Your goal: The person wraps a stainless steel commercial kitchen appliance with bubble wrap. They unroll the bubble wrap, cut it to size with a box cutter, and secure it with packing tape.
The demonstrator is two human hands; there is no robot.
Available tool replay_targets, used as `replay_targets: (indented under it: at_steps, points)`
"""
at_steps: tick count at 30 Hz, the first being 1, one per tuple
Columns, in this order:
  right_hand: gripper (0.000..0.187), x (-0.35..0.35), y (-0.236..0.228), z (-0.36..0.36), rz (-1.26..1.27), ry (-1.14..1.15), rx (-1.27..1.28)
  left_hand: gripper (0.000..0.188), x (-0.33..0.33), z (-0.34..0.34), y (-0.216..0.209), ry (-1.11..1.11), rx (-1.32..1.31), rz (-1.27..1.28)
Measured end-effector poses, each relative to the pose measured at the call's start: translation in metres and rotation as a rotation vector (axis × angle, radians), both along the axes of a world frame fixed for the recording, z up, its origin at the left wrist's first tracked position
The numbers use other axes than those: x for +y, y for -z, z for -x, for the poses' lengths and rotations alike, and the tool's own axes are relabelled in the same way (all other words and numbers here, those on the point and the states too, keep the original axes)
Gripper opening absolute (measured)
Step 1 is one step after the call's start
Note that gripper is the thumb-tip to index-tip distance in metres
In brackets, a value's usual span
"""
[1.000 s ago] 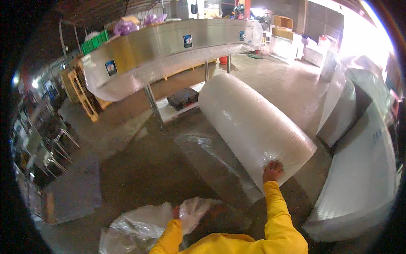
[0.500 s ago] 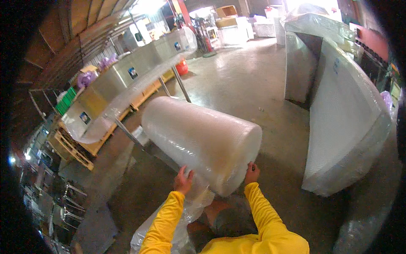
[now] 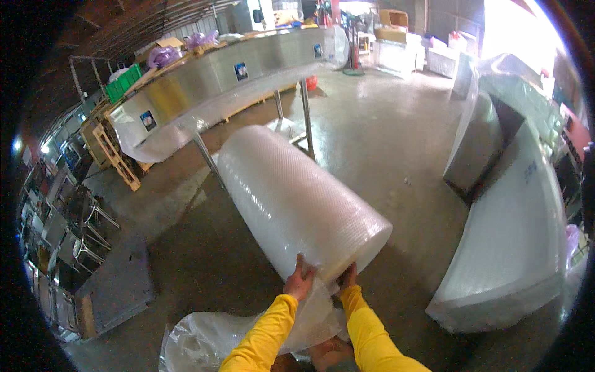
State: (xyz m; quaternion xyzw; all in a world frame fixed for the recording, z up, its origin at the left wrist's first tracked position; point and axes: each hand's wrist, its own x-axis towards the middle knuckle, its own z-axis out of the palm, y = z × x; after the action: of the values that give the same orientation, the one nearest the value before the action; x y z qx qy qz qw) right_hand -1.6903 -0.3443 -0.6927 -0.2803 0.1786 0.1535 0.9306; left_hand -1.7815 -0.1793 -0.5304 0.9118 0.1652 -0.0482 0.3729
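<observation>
A large, fat roll of clear bubble wrap (image 3: 297, 192) lies slanted in front of me, its near end toward my hands. My left hand (image 3: 299, 285) has its fingers closed on the wrap low on the roll's near side. Close by, my right hand (image 3: 348, 279) grips the wrap at the lower edge of the near end; its fingertips are partly hidden. From between the hands a loose sheet of bubble wrap (image 3: 207, 338) trails down and left in crumpled folds under my left forearm.
Behind the roll stands a long wrapped metal counter (image 3: 217, 80) on metal legs (image 3: 308, 118). A big wrapped panel unit (image 3: 505, 248) is at the right. Chairs (image 3: 93, 229), a grey flat board (image 3: 118, 288) and a wooden pallet (image 3: 116, 158) are at the left.
My hands have come closer together, the right one moving left along the roll's near end. The roll now points more toward me, and my view has shifted left.
</observation>
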Motion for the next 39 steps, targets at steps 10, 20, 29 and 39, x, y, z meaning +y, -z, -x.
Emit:
replay_targets:
  at_steps: [10, 20, 29, 39]
  points:
    - [0.04, -0.103, -0.215, 0.067, 0.643, 0.117, -0.094, 0.076, -0.037, 0.049, -0.235, 0.114, 0.029, 0.229]
    - [0.041, -0.198, -0.513, 0.223, 1.82, -0.065, -0.263, 0.071, -0.075, 0.135, -0.384, 0.146, -0.106, 0.89]
    - [0.063, -0.133, -0.646, 0.222, 1.937, -0.004, 0.049, 0.06, -0.044, 0.088, -0.406, 0.248, 0.013, 0.469]
    - [0.026, -0.162, -0.627, 0.179, 1.991, 0.776, -0.136, 0.02, 0.128, 0.114, -0.468, -0.356, -0.688, 0.589]
